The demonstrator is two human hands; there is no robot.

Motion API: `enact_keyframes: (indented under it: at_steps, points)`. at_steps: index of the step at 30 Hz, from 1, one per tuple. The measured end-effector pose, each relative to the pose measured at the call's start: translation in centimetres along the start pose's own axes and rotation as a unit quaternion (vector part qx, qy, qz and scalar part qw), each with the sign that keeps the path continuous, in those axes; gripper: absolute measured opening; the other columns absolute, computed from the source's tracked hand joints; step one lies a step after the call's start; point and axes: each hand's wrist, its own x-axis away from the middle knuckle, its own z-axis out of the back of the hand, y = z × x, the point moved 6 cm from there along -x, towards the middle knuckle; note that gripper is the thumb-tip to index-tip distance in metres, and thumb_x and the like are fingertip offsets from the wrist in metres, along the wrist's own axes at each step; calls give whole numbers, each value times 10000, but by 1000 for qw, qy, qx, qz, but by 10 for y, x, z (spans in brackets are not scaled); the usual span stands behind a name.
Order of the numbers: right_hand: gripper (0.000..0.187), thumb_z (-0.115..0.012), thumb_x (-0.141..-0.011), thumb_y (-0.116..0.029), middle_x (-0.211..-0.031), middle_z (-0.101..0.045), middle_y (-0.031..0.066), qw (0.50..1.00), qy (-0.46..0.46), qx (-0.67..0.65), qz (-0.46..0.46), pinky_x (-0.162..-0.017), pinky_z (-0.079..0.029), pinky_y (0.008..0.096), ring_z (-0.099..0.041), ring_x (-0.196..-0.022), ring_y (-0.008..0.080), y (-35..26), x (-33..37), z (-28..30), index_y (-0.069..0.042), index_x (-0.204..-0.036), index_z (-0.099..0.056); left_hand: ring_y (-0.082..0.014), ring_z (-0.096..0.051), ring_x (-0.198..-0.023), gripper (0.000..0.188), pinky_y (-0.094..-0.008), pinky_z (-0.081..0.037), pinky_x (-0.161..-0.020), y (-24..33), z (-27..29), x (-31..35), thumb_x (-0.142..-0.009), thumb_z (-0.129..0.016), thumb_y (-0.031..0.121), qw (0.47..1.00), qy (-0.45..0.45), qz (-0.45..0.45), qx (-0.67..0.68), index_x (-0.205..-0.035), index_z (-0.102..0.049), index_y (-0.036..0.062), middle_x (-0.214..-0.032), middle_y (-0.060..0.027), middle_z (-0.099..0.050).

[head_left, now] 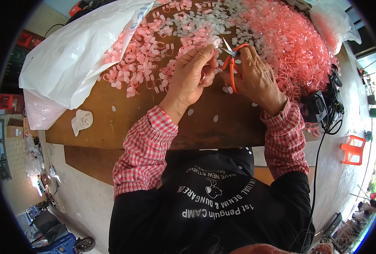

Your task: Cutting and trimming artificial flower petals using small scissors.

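My left hand (191, 73) is pinched over the brown table, its thumb and forefinger closed on a small pink plastic piece (216, 42) that mostly hides behind the fingertips. My right hand (255, 75) grips orange-handled scissors (233, 78), fingers wrapped round the loops. The scissor blades are spread apart and point toward the left fingertips; whether they touch the piece I cannot tell. Left of my hands spreads a heap of pink pieces with rounded tabs (137, 67). Pale translucent oval bits (196, 21) lie beyond the hands.
A large heap of glossy pink pieces (289, 46) covers the table's right side. At the left lies a big white plastic bag (78, 59), with a crumpled pale cloth (82, 121) near it. A black device with cables (317, 106) sits at the right edge; an orange stool (353, 150) stands beyond.
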Motion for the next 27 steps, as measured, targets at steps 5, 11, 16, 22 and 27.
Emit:
enact_keyframes:
  at_steps: [5,11,16,22,27]
  points:
    - [544,-755,-766,-328,-946,-559,180,999,-3,41,15,-698,-512,417,-603,-822,356,0,2,-6,7,-1109,-499,-55,-418,-497,195,-209,-276,-430,0,-2,0,-951,-614,246,999,-6,-18,-43,-901,-625,58,-724,5,-572]
    - [531,-756,-753,-305,-939,-560,177,999,-16,40,-16,-698,-516,420,-610,-817,348,2,2,-8,13,-1096,-504,-56,-402,-500,212,-205,-271,-431,-4,-3,1,-950,-614,258,998,-2,-13,-60,-884,-618,56,-718,11,-546]
    - [472,-729,-793,-265,-932,-542,201,999,0,47,-5,-655,-505,439,-603,-788,380,-1,2,-8,23,-1072,-480,-48,-402,-506,210,-199,-273,-430,-1,-6,2,-955,-604,247,994,-1,-38,-102,-869,-615,55,-712,13,-537]
    - [357,-690,-838,-262,-874,-556,164,997,-6,77,-10,-543,-505,407,-611,-675,340,-2,3,-14,3,-993,-508,-46,-401,-502,213,-193,-269,-425,1,-2,1,-947,-616,247,993,2,-32,-116,-854,-617,55,-699,16,-524]
    - [299,-657,-877,-248,-782,-577,157,999,7,46,10,-515,-493,426,-598,-581,363,0,5,-15,3,-951,-513,-47,-395,-488,222,-193,-265,-419,-1,2,0,-938,-631,255,997,15,-1,-77,-838,-618,58,-682,19,-521]
